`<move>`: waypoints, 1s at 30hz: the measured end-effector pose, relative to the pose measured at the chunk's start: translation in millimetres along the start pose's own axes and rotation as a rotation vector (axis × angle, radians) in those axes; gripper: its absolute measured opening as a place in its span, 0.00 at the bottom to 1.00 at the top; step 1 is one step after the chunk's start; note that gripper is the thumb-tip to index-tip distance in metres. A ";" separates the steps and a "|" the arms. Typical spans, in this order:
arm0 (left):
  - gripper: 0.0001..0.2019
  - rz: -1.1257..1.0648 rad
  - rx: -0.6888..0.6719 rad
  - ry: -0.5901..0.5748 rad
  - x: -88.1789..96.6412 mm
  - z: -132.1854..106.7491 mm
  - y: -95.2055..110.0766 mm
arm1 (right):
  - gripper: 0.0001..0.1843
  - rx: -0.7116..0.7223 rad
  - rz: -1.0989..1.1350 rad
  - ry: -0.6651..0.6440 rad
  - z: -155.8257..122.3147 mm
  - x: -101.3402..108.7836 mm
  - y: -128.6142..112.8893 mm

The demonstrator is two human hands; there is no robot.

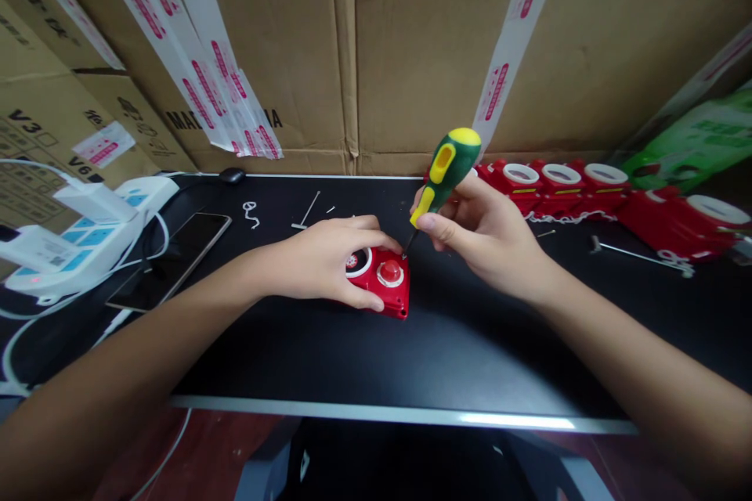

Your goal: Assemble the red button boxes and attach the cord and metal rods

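Observation:
On the black table lies a red box-shaped device [391, 293] with a round red knob and a white-ringed dial. My left hand [329, 258] grips it from the left, thumb along the near side and fingers over the far side, covering part of the dial. A green and yellow screwdriver [450, 164] is in my right hand [475, 231], held between thumb and fingers, tilted with its handle up. Its tip meets the device's far right corner, where a small screw seems to sit.
Several similar red devices [522, 180] line the back right, with a metal T-shaped rod [640, 257] before them. Another thin T-shaped rod [309, 211] and a white string [251, 214] lie behind my left hand. A phone [176, 262] and power strip [99, 231] occupy the left; cardboard [411, 55] stands behind.

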State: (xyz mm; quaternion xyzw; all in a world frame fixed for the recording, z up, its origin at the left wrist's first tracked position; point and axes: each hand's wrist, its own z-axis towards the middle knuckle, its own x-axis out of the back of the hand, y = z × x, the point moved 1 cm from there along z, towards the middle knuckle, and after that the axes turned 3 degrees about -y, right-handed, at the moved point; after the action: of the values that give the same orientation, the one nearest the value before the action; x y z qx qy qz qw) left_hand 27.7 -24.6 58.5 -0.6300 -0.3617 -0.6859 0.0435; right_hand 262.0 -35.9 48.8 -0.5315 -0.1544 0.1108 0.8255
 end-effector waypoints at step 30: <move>0.31 0.004 0.020 -0.003 -2.8 -2.7 5.6 | 0.17 0.027 0.114 -0.093 -4.6 16.4 -11.3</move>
State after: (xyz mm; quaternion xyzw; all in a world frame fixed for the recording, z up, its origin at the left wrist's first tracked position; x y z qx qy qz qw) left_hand 28.9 -31.3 58.6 -0.6315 -0.3670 -0.6811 0.0506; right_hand 279.1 -38.7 59.6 -0.5224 -0.1607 0.1843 0.8169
